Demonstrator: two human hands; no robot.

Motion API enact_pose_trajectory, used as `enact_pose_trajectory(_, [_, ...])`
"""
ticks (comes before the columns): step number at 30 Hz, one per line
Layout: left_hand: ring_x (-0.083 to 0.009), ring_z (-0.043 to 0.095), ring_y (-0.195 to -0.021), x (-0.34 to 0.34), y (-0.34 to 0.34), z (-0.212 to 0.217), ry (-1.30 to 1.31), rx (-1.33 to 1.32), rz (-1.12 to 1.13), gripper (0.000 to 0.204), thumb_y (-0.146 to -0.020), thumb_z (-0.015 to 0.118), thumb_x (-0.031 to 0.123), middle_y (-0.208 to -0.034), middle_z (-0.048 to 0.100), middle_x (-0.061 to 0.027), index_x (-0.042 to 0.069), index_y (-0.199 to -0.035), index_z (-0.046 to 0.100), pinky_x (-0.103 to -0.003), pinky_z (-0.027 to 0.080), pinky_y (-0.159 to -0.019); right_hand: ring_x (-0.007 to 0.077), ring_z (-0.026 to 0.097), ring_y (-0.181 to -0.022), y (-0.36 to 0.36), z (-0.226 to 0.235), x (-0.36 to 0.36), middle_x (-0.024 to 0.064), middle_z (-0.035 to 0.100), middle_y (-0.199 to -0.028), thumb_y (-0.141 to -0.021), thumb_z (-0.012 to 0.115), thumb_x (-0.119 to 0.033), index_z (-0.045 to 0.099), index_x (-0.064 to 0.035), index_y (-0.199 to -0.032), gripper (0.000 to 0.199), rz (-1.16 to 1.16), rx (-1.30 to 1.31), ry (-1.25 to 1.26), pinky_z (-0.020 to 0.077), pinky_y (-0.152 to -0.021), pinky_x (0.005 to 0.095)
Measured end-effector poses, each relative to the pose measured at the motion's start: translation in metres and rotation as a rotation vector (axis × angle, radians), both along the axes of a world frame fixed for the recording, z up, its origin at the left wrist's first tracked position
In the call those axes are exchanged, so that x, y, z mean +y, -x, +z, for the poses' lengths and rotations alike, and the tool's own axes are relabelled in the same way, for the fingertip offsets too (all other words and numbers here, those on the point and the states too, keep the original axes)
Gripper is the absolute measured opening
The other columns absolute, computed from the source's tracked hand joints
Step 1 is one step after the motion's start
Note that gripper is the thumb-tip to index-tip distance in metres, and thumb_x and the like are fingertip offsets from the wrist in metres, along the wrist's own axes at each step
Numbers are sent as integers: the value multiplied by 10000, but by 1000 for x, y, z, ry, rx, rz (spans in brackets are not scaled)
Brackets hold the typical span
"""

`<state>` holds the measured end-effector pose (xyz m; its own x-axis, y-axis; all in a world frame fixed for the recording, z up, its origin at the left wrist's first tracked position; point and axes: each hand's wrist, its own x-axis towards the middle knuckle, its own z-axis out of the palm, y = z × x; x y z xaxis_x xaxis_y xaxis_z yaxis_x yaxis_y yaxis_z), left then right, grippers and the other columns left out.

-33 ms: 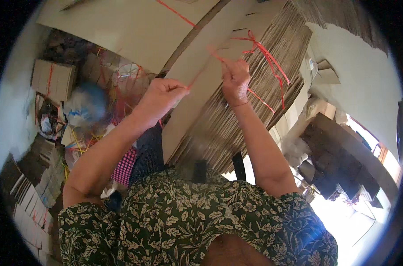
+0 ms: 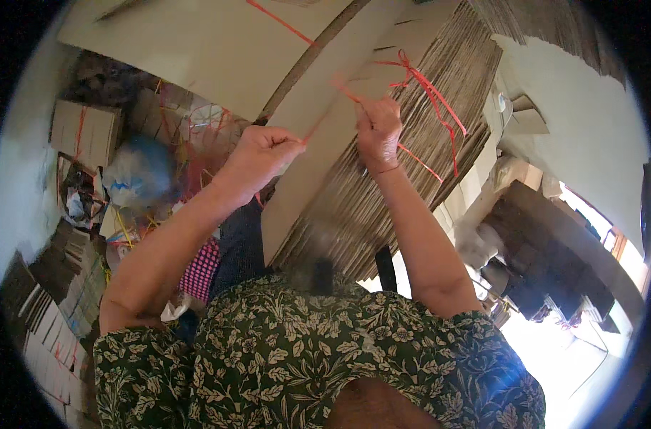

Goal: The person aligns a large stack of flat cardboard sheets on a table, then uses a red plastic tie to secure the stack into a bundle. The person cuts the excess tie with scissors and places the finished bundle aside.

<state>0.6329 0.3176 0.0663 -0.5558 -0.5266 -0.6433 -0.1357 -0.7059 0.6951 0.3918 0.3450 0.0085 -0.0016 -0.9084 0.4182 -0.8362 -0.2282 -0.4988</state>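
Note:
A large stack of flat brown cardboard (image 2: 440, 100) stands in front of me, its many layered edges turned to the right. My left hand (image 2: 265, 154) is closed in a pinch on red plastic string (image 2: 313, 131), above the top sheet. My right hand (image 2: 380, 132) is closed as well, over the stack's edge, with red string coming out on both sides of its fingers. The stretch between the hands is thin and partly blurred. Farther along the stack, another red string is tied in a knot (image 2: 409, 69), its loose ends hanging over the layered edges.
A larger cardboard bundle (image 2: 197, 50) with red string lies at the far left. Below it are a blue-and-white plastic bag (image 2: 138, 171) and tangled coloured strings. Tied cardboard piles (image 2: 50, 350) line the left wall. Dark stacked material (image 2: 536, 247) stands at right.
My right hand has shifted very slightly to the left. Both hands keep their grip on the red string, and the stack stays in place.

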Motion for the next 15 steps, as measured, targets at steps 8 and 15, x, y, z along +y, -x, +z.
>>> enact_pose_trajectory(8, [-87,498,-592,-60,46,33,399,126,-298,259,-863,611,215,-651,572,-2,-38,-842,660,-284,368,-526,266,582,-734,-3,7,-2,59,592,-720,-674,625,-1,671,-95,-859,212,55,30,-119,408,-863,428])
enact_pose_trajectory(15, [-22,388,-540,-162,89,58,-157,602,-331,252,-958,506,241,-646,441,54,29,-1016,628,-201,285,-400,249,594,-831,11,19,1,54,629,-773,-734,703,-98,656,-67,-814,98,94,-65,-373,349,-964,452])
